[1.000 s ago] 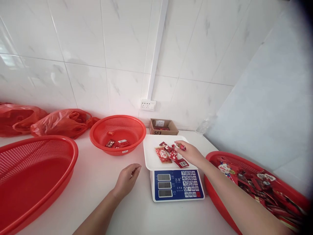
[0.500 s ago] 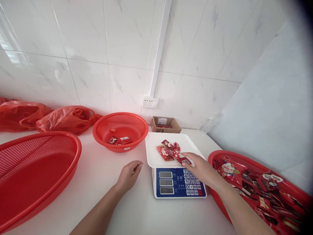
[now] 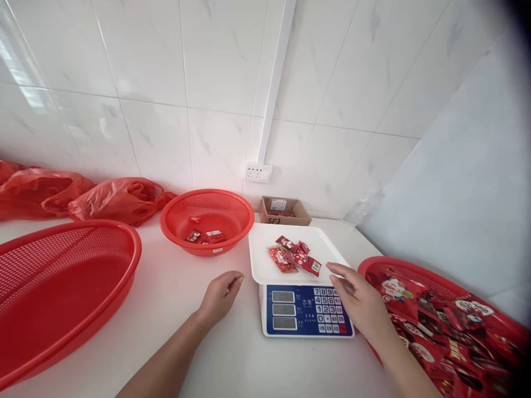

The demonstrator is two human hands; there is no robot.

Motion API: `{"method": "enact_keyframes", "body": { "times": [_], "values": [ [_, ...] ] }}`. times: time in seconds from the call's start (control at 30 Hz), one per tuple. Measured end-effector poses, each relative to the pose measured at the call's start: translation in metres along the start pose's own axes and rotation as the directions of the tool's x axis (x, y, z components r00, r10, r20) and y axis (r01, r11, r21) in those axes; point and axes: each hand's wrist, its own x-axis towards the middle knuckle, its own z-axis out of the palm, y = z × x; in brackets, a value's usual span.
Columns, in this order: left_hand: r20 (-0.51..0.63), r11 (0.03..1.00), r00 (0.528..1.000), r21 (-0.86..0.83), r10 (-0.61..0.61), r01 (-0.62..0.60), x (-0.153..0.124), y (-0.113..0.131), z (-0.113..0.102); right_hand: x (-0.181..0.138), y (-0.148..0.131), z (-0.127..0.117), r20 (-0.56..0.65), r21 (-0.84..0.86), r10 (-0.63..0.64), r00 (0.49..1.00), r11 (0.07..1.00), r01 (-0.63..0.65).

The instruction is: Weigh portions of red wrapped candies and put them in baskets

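Several red candy packets [image 3: 295, 255] lie in a loose pile on the white pan [image 3: 265, 272] of a digital scale [image 3: 307, 310] with a blue keypad. My right hand [image 3: 360, 293] hovers over the scale's right front corner, fingers apart and holding nothing, just right of the pile. To the left of the scale my left hand [image 3: 222, 296] is held above the table with fingers curled and thumb near the fingertips; I see nothing between them. On the right, a red basket [image 3: 373, 264] holds many wrapped packets [image 3: 448, 331].
A round red basket [image 3: 207, 199] with a few packets stands behind my left hand. A large red basket [image 3: 124, 243] is at left. Red plastic bags [image 3: 112, 202], a cardboard box [image 3: 286, 211] and a clear plastic container [image 3: 359, 210] sit along the wall.
My right hand has let go of a red packet on the pile and drawn back to the right. The left hand keeps nearly the same place.
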Motion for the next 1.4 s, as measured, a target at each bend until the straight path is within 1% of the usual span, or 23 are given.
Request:
{"method": "enact_keyframes", "body": {
  "times": [0.07, 0.13, 0.2, 0.27, 0.4, 0.53, 0.63, 0.73, 0.8, 0.87, 0.93, 1.03, 1.1, 1.17, 1.23, 1.27, 1.33, 1.37, 1.4],
  "values": [
    [0.002, 1.0, 1.0, 0.001, 0.003, -0.003, 0.0, -0.001, 0.001, -0.02, 0.004, -0.001, -0.049, 0.067, 0.107, 0.993, 0.992, -0.104],
    [0.004, 1.0, 1.0, 0.001, 0.002, -0.002, -0.001, -0.001, 0.001, -0.04, 0.009, 0.003, -0.047, 0.128, 0.195, 0.98, 0.974, -0.188],
    [0.003, 1.0, 1.0, 0.003, 0.0, 0.0, -0.001, -0.002, 0.002, -0.06, 0.013, 0.01, -0.026, 0.166, 0.24, 0.971, 0.958, -0.232],
    [0.0, 1.0, 1.0, 0.005, 0.005, -0.005, -0.001, -0.001, 0.002, -0.078, 0.016, 0.018, -0.005, 0.155, 0.26, 0.966, 0.954, -0.256],
    [0.001, 1.0, 1.0, 0.005, 0.016, -0.016, -0.001, -0.001, 0.003, -0.106, 0.024, 0.031, 0.088, 0.104, 0.296, 0.951, 0.947, -0.304],
    [0.007, 1.0, 1.0, 0.004, 0.012, -0.012, -0.001, -0.002, 0.004, -0.125, 0.034, 0.041, 0.206, 0.125, 0.353, 0.912, 0.915, -0.383],
    [0.009, 1.0, 1.0, 0.006, -0.001, 0.001, -0.001, -0.002, 0.004, -0.132, 0.038, 0.05, 0.26, 0.158, 0.344, 0.902, 0.907, -0.391],
    [0.008, 1.0, 1.0, 0.019, -0.016, 0.016, -0.001, 0.0, 0.002, -0.134, 0.035, 0.055, 0.256, 0.144, 0.308, 0.916, 0.925, -0.351],
    [0.016, 1.0, 1.0, 0.014, -0.026, 0.026, -0.001, 0.002, 0.001, -0.133, 0.028, 0.052, 0.25, 0.122, 0.278, 0.927, 0.941, -0.315],
    [0.023, 0.999, 0.999, 0.0, -0.042, 0.042, 0.0, 0.002, 0.001, -0.129, 0.019, 0.04, 0.243, 0.092, 0.237, 0.941, 0.96, -0.265],
    [0.02, 0.998, 0.998, -0.001, -0.063, 0.063, 0.001, 0.001, 0.0, -0.123, 0.008, 0.017, 0.187, 0.05, 0.186, 0.965, 0.979, -0.199],
    [0.014, 0.997, 0.997, 0.023, -0.07, 0.069, 0.003, -0.001, 0.001, -0.105, -0.003, -0.033, 0.03, -0.063, 0.144, 0.989, 0.988, -0.142],
    [0.02, 0.997, 0.998, 0.032, -0.065, 0.065, 0.004, -0.001, 0.0, -0.087, -0.001, -0.069, -0.026, -0.179, 0.176, 0.984, 0.968, -0.177],
    [0.021, 0.997, 0.997, 0.028, -0.069, 0.069, 0.005, 0.0, -0.001, -0.068, 0.014, -0.1, -0.033, -0.306, 0.202, 0.979, 0.93, -0.203],
    [0.018, 0.997, 0.997, 0.024, -0.076, 0.076, 0.004, 0.002, -0.002, -0.051, 0.04, -0.124, 0.01, -0.449, 0.282, 0.959, 0.859, -0.247],
    [0.014, 0.997, 0.997, 0.024, -0.077, 0.076, 0.004, 0.003, -0.003, -0.043, 0.055, -0.131, 0.029, -0.532, 0.337, 0.941, 0.802, -0.271],
    [0.009, 0.997, 0.997, 0.028, -0.075, 0.075, 0.004, 0.003, -0.003, -0.033, 0.085, -0.14, 0.104, -0.66, 0.438, 0.893, 0.702, -0.267],
    [0.008, 0.997, 0.997, 0.03, -0.073, 0.073, 0.004, 0.003, -0.003, -0.03, 0.098, -0.141, 0.137, -0.689, 0.47, 0.872, 0.677, -0.257],
    [0.004, 0.997, 0.997, 0.032, -0.071, 0.071, 0.004, 0.003, -0.003, -0.029, 0.109, -0.14, 0.174, -0.698, 0.484, 0.858, 0.675, -0.239]
  ]
}}
